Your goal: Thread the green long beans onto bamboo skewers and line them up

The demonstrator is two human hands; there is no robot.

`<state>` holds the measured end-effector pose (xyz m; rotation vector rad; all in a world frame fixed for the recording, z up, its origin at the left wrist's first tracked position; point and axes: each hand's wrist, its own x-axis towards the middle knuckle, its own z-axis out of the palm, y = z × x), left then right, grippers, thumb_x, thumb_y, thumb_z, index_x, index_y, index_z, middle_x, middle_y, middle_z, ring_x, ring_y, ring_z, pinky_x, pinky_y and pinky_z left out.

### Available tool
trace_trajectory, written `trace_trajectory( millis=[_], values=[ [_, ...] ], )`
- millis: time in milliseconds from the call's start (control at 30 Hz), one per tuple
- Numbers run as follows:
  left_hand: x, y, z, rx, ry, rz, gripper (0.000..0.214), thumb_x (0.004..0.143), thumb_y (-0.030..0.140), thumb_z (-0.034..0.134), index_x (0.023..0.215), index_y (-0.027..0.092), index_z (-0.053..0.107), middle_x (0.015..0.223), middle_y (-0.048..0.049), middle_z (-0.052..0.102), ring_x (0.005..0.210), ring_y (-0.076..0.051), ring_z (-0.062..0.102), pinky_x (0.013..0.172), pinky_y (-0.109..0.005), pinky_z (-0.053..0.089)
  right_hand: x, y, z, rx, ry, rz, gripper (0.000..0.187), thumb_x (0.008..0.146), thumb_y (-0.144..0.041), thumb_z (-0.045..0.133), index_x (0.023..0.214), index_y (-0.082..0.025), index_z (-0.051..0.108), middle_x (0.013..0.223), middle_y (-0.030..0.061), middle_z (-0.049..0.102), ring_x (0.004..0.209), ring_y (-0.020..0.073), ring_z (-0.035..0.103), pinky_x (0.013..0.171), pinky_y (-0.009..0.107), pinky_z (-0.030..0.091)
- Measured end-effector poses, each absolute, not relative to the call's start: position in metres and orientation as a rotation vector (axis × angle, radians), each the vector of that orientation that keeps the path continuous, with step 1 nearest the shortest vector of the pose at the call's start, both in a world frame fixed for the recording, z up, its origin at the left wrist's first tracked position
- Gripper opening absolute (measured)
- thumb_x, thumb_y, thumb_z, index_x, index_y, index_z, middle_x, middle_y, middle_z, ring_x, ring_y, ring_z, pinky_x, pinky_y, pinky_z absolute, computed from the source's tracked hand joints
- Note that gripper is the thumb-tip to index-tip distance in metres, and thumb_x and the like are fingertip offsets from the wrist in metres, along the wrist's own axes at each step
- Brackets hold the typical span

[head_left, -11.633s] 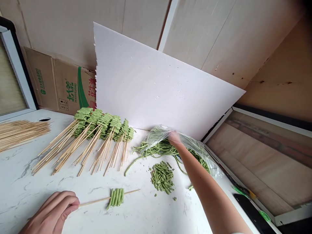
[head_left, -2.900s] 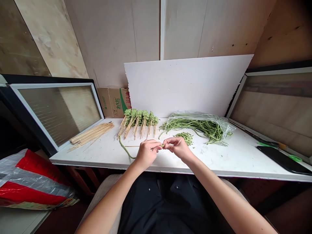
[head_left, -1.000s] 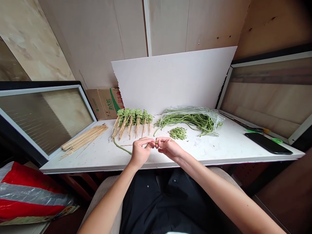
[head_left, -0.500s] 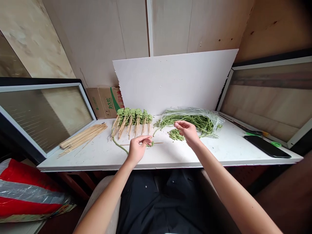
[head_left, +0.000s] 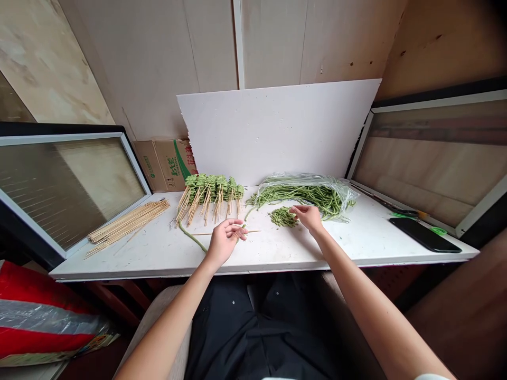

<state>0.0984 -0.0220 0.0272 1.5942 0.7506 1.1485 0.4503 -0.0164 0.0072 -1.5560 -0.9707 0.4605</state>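
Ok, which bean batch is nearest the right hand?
The loose short-cut pile, right beside the right hand; the long beans lie behind it, partly under clear plastic, the skewered beans farther left.

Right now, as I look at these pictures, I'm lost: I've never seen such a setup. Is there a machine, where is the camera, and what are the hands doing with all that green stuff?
There's no machine: these are a person's own bare hands. One camera, worn on their head, takes every picture, looking forward and down.

On the white table, from left to right, are loose wooden sticks, sticks threaded with green pieces, and long green beans partly under clear plastic, with a pile of cut pieces in front.

The right hand has its fingertips at that pile; whether they grip a piece is too small to tell. The left hand is by a single stick; its exact hold is unclear.
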Motion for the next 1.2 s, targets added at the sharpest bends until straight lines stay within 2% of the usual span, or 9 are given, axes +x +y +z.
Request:
trace_trajectory(
  millis=[133, 267, 400, 500, 700, 800, 867, 967, 1200],
  values=[
    [0.099, -0.024, 0.028, 1.554, 0.755, 1.153, 0.052, 0.083, 0.055, 0.086, 0.098, 0.021, 0.050, 0.090, -0.0109, 0.082, 0.072, -0.022, 0.079, 0.077, -0.036, 0.060, 0.437, -0.029, 0.037, -1.461, -0.996, 0.431, 0.053, 0.082, -0.061, 0.081, 0.102, -0.013, 0.084, 0.097, 0.0180, 0.084, 0.081, 0.0246, 0.073, 0.067, 0.034, 0.056],
    [0.098, -0.024, 0.028, 1.572, 0.759, 1.143, 0.055, 0.082, 0.056, 0.087, 0.102, 0.022, 0.049, 0.092, -0.0111, 0.083, 0.073, -0.022, 0.079, 0.076, -0.035, 0.058, 0.406, -0.052, 0.071, -1.382, -1.346, 0.662, 0.056, 0.083, -0.065, 0.080, 0.112, -0.017, 0.084, 0.104, 0.0151, 0.084, 0.087, 0.0244, 0.073, 0.070, 0.033, 0.056],
    [0.097, -0.026, 0.028, 1.586, 0.746, 1.114, 0.057, 0.081, 0.055, 0.089, 0.106, 0.022, 0.050, 0.092, -0.0107, 0.083, 0.074, -0.022, 0.079, 0.078, -0.035, 0.058, 0.364, -0.069, 0.088, -1.201, -1.807, 0.827, 0.055, 0.083, -0.061, 0.083, 0.121, -0.022, 0.083, 0.120, 0.0124, 0.081, 0.106, 0.0272, 0.074, 0.085, 0.036, 0.059],
    [0.097, -0.027, 0.029, 1.590, 0.714, 1.083, 0.059, 0.080, 0.054, 0.090, 0.108, 0.021, 0.050, 0.089, -0.0089, 0.082, 0.074, -0.022, 0.079, 0.079, -0.035, 0.059, 0.337, -0.075, 0.085, -1.090, -1.999, 0.850, 0.058, 0.083, -0.056, 0.086, 0.130, -0.024, 0.079, 0.115, 0.0101, 0.082, 0.101, 0.0239, 0.074, 0.085, 0.034, 0.057],
    [0.099, -0.027, 0.027, 1.579, 0.670, 1.024, 0.064, 0.076, 0.054, 0.094, 0.110, 0.021, 0.051, 0.080, -0.0050, 0.080, 0.069, -0.021, 0.077, 0.077, -0.034, 0.059, 0.313, -0.076, 0.068, -1.062, -2.036, 0.600, 0.029, 0.090, -0.046, 0.084, 0.107, -0.023, 0.085, 0.093, 0.0067, 0.079, 0.083, 0.0195, 0.069, 0.076, 0.030, 0.051],
    [0.097, -0.026, 0.028, 1.618, 0.671, 0.986, 0.056, 0.083, 0.056, 0.088, 0.111, 0.019, 0.056, 0.083, -0.0065, 0.080, 0.069, -0.020, 0.077, 0.077, -0.033, 0.059, 0.311, -0.076, 0.067, -1.014, -2.052, 0.430, 0.019, 0.094, -0.042, 0.081, 0.098, -0.024, 0.085, 0.086, 0.0056, 0.076, 0.081, 0.0197, 0.067, 0.078, 0.032, 0.050],
    [0.093, -0.023, 0.031, 1.669, 0.657, 0.933, 0.051, 0.087, 0.056, 0.084, 0.112, 0.017, 0.063, 0.088, -0.0095, 0.081, 0.069, -0.019, 0.077, 0.078, -0.034, 0.060, 0.312, -0.076, 0.069, -1.007, -2.034, 0.343, 0.019, 0.096, -0.041, 0.078, 0.096, -0.024, 0.084, 0.086, 0.0066, 0.075, 0.082, 0.0206, 0.066, 0.079, 0.033, 0.050],
    [0.087, -0.021, 0.035, 1.762, 0.681, 0.891, 0.048, 0.083, 0.054, 0.087, 0.106, 0.014, 0.075, 0.092, -0.0131, 0.082, 0.071, -0.021, 0.077, 0.077, -0.036, 0.062, 0.313, -0.077, 0.073, -1.011, -1.977, 0.314, 0.022, 0.098, -0.044, 0.075, 0.097, -0.023, 0.083, 0.090, 0.0086, 0.075, 0.087, 0.0222, 0.067, 0.078, 0.034, 0.052],
    [0.089, -0.026, 0.039, 1.895, 0.806, 1.080, 0.033, 0.084, 0.048, 0.087, 0.097, 0.017, 0.085, 0.091, -0.0114, 0.083, 0.072, -0.022, 0.074, 0.072, -0.035, 0.061, 0.314, -0.076, 0.071, -0.995, -1.987, 0.265, 0.027, 0.096, -0.050, 0.077, 0.098, -0.024, 0.082, 0.090, 0.0082, 0.075, 0.089, 0.0239, 0.066, 0.075, 0.034, 0.051]
  ],
)
